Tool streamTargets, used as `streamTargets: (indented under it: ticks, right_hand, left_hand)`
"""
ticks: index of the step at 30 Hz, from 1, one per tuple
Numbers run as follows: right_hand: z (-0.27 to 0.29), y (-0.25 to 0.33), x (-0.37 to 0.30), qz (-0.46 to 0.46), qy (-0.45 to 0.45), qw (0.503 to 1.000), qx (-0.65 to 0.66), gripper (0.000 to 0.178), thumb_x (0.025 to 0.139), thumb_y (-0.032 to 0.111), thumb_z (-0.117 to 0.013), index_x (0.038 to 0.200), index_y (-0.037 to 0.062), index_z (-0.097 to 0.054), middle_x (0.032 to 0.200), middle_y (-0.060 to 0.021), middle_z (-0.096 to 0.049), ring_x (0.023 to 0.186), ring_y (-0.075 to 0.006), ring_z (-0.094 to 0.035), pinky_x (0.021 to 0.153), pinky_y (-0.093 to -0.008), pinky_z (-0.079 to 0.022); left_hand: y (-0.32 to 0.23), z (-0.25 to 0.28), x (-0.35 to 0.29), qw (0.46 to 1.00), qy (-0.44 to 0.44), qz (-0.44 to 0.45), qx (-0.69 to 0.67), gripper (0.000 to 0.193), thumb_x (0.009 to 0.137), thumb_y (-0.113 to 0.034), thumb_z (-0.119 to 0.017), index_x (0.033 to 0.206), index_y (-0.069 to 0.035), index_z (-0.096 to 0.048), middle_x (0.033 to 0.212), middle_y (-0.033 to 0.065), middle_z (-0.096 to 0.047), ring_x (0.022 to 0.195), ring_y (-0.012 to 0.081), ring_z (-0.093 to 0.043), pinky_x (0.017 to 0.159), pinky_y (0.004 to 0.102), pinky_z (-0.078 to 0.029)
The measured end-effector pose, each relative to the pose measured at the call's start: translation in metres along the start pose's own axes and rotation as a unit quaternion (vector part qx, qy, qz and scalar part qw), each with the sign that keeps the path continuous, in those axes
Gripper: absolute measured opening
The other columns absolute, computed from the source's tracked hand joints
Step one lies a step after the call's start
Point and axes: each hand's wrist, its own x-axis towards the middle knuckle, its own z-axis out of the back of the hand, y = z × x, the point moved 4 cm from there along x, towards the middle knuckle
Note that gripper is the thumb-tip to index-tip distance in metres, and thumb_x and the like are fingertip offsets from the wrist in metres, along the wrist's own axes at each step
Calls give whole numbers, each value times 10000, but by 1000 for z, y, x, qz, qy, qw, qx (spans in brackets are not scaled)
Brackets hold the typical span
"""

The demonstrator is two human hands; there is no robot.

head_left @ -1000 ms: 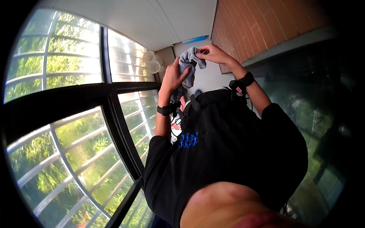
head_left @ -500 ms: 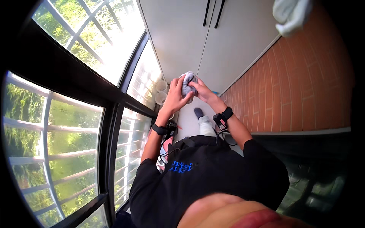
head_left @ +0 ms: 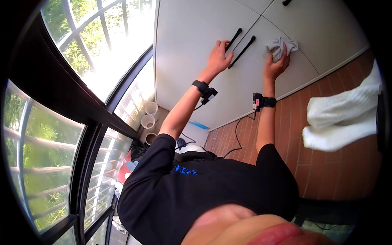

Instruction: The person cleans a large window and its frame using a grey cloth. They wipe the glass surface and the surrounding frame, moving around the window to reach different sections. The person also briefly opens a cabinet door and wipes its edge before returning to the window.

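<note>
My left hand [head_left: 219, 58] has its fingers curled at the lower end of a long black cabinet handle [head_left: 235, 36], the left one of a pair. The right handle [head_left: 242, 52] of the pair runs beside it, apart from the hand. Up and to the right, my right hand [head_left: 277, 66] holds a crumpled grey cloth [head_left: 291, 45] against the pale cabinet door [head_left: 220, 90]. The fingers are spread over the cloth, and part of it is bunched beneath them. Each wrist wears a black strap with a small device and a cable.
White socks [head_left: 341, 116] hang at the right before a brick wall [head_left: 281, 134]. Barred windows with dark frames [head_left: 94, 134] line the left side. Clear plastic tubs [head_left: 148, 121] and a brown pot [head_left: 150, 139] stand on the floor by the cabinet's left side.
My hands have parted and reached up to the cabinet. The cloth, held between both hands before, is now in the right hand at the door; my left hand has come to the handle.
</note>
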Motion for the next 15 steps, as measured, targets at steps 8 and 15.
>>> streamTargets:
  ticks: [8, 15]
  right_hand:
    - [-31, 19, -29, -2, -12, 998, -65, 603, 885, 319, -704, 1420, 116, -515, 1358, -240, -549, 1235, -457, -517, 969, -537, -423]
    - [-41, 48, -56, -314, -15, 826, 468, 394, 1046, 199, -548, 1375, -16, -526, 1325, -137, -601, 1196, -240, -598, 1048, -364, -449]
  left_hand:
    - [2, 6, 1, 994, 92, 64, -10, 296, 948, -216, -633, 1054, -9, -449, 795, 161, -604, 740, 337, -614, 693, 426, -492]
    - [-51, 81, -60, 999, 2, 49, 3, 324, 975, -230, -631, 982, -7, -397, 679, 160, -503, 609, 333, -519, 614, 415, -438]
